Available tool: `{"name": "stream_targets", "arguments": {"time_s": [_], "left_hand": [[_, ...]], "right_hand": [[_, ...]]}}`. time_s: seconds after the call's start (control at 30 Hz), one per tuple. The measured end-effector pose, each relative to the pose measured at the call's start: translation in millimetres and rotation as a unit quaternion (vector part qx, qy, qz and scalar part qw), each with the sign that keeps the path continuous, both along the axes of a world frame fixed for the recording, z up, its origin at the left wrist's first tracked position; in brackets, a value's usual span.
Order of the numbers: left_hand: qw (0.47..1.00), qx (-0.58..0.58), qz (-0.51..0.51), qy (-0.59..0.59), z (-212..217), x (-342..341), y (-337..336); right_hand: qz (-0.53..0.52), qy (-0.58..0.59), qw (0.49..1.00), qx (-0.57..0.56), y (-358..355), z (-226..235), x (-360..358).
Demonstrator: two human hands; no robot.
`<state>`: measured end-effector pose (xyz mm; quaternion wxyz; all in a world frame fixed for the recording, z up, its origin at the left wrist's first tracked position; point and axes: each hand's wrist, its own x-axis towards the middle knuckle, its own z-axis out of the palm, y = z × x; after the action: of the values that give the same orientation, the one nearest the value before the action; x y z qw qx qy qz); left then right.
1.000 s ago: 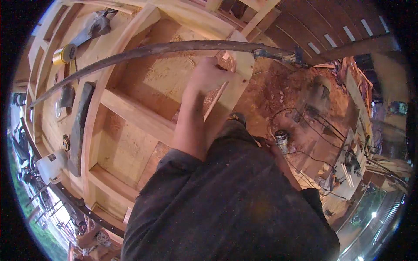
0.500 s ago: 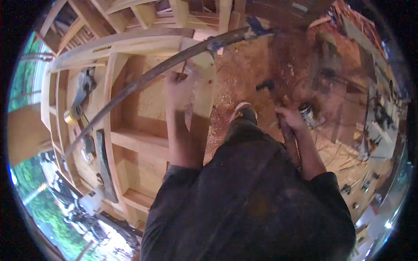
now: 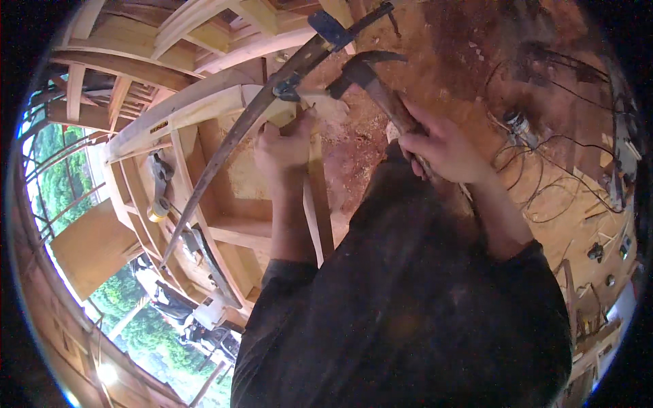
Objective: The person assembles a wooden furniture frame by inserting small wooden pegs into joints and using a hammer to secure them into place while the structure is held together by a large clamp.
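Observation:
My right hand [image 3: 435, 146] grips the wooden handle of a claw hammer [image 3: 389, 102], its metal head raised toward the clamp. A long bar clamp [image 3: 235, 139] with dark blue jaws lies slantwise across the wooden frame [image 3: 238, 224]. Just below the clamp's lower jaw [image 3: 287, 88], my left hand [image 3: 282, 146] is closed with curled fingers at the frame's edge. What those fingers hold, if anything, is hidden.
An angled grey tool [image 3: 160, 173] and a dark-edged long tool [image 3: 211, 258] rest in the frame's left bays. A metal can [image 3: 518, 126] stands on the reddish-brown floor, with black cables [image 3: 544, 180] beyond my right arm. Curved timber ribs [image 3: 224, 34] rise at the far side.
My right hand has risen and swung inward, bringing the hammer up to the clamp. The left hand stays at the frame's edge. My view has turned, shifting the surroundings.

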<state>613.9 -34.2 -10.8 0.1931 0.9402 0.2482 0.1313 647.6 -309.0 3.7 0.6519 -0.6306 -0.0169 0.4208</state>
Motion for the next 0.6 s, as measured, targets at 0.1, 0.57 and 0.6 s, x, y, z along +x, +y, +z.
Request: {"name": "stream_targets", "arguments": {"time_s": [0.1,0.57,0.6], "left_hand": [[0.998,0.046,-0.035,-0.022,-3,-1,2],[0.994,0.108,-0.017,0.008,-12,-9,1],[0.996,0.089,-0.017,0.005,-14,-10,3]], "right_hand": [[0.046,0.002,0.999,-0.007,3,4,14],[0.1,-0.052,0.991,0.078,16,-18,49],[0.088,-0.057,0.99,0.095,18,-21,48]]}}
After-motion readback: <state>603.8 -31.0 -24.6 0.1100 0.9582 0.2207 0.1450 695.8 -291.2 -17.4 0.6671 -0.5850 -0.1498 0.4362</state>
